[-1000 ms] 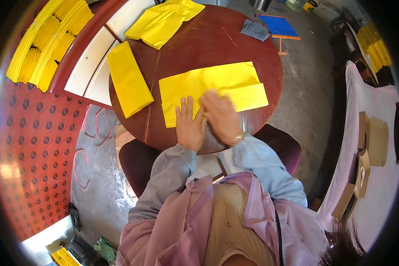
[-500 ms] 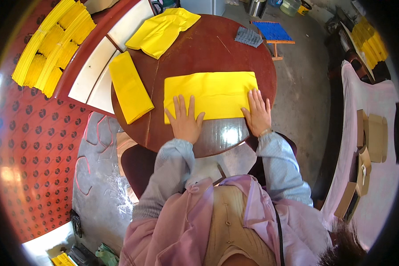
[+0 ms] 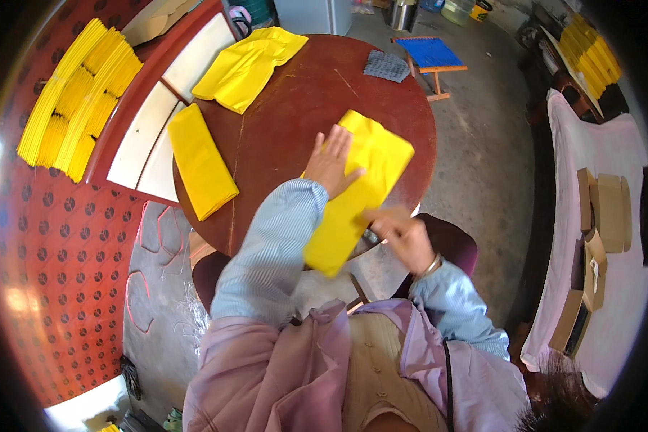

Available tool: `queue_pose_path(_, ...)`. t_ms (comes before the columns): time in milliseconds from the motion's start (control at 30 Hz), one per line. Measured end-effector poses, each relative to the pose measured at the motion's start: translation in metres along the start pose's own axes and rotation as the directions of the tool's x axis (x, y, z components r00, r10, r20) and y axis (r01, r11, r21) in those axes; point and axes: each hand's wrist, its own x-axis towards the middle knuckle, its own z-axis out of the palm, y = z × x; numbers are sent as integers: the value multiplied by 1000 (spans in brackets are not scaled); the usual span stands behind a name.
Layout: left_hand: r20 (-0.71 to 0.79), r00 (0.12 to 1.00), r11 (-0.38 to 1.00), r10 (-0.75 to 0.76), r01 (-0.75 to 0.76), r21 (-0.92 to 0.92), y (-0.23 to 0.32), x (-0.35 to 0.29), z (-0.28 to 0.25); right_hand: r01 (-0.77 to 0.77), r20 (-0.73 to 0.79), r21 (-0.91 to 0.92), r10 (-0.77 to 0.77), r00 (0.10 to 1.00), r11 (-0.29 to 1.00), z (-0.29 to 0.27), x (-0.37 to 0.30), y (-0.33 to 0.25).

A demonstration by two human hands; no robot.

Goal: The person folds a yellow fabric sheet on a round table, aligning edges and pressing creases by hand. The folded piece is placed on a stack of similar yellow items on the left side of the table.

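A folded yellow cloth (image 3: 371, 169) lies slantwise on the round brown table (image 3: 302, 86), its near end sticking out past the table's front edge. My left hand (image 3: 329, 162) rests flat on its left side, fingers stretched out and open. At the cloth's right edge is my right hand (image 3: 407, 241), fingers bent and smeared by motion. Its fingertips reach the edge, but whether they grip it I cannot tell. To the left lies another folded yellow cloth (image 3: 201, 162), long and narrow. Behind that, a looser yellow cloth (image 3: 252, 68) is spread at the table's far left.
A grey textured pad (image 3: 387, 65) lies at the table's far right, with a blue-topped folding stool (image 3: 430, 54) beyond. Stacked yellow bundles (image 3: 79, 97) stand on the left. Dark chairs (image 3: 450, 245) crowd the near edge. Opened cardboard boxes (image 3: 608, 212) lie on a pink-covered surface at right.
The folded cloth has turned from lying crosswise to slanting, its near end now over the table edge. My left hand moved up and right; my right hand came down and its fingers bent.
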Motion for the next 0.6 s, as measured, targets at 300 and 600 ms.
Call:
queue_pose_path(300,221,819,845,529,-533,-48,-3,-23,-25,-80,-312,-574,-127,941,815,-54,56,80)
queue_pose_path(600,223,908,930,356,-368,12,-6,-67,-40,-11,-22,-861,-14,1000,508,14,61,80)
